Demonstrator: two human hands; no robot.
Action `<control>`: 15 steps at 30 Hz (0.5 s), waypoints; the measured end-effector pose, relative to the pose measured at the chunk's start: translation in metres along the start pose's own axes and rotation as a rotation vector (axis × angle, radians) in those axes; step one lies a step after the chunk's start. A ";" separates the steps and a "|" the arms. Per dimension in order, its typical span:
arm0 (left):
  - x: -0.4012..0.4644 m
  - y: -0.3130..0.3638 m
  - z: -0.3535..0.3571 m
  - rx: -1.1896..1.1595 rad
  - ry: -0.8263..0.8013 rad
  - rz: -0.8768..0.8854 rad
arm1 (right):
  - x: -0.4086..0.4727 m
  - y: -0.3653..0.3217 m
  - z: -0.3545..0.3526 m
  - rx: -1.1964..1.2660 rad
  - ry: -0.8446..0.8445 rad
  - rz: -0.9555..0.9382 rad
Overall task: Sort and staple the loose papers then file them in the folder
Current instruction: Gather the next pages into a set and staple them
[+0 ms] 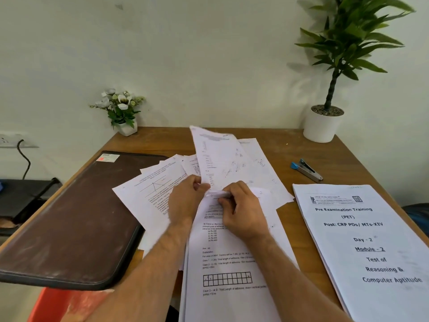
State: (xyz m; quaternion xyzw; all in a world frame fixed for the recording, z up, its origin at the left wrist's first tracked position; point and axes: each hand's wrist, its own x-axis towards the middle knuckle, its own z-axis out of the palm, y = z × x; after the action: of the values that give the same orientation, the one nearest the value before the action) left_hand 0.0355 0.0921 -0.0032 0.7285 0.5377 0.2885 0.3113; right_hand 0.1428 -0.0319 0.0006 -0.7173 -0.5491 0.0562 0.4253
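- Your left hand (185,201) pinches the lower edge of a raised sheet (218,156), which stands tilted up and away from you above the pile.
- Your right hand (243,210) sits just beside the left, fingers curled, pinching the folded top edge of a printed page (232,270) that runs from under your hands toward you.
- Loose papers (160,189) lie fanned out and overlapping on the tabletop (267,133), beneath and beyond both hands.
- To the left of your left hand lies a brown folder (76,219), closed and flat, with a small label at its far corner. Its contents cannot be seen.
- To the right of your right hand rests a stack of sheets (362,247) whose cover reads "Pre Examination Training".
- Beyond that stack, well apart from your right hand, a blue and grey stapler (306,170) lies on the tabletop.
- At the far right corner a white pot (321,126) holds a tall green plant (348,38).
- At the far left a small white pot (127,129) holds white flowers (118,101).
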 end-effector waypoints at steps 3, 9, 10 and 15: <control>-0.005 -0.004 0.000 -0.099 0.014 0.085 | -0.003 0.003 0.002 0.004 0.036 0.011; -0.019 0.007 0.001 0.065 -0.114 0.467 | -0.005 0.001 -0.001 0.062 0.029 0.000; -0.019 0.006 0.003 0.091 -0.125 0.511 | -0.005 0.000 -0.001 0.057 0.021 0.002; -0.013 -0.005 0.008 0.153 -0.067 0.535 | -0.007 -0.002 0.000 0.057 -0.013 0.062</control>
State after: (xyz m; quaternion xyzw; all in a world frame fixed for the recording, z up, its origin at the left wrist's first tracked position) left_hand 0.0349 0.0799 -0.0132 0.8752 0.3357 0.2947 0.1858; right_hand 0.1390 -0.0378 -0.0008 -0.7211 -0.5275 0.0896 0.4402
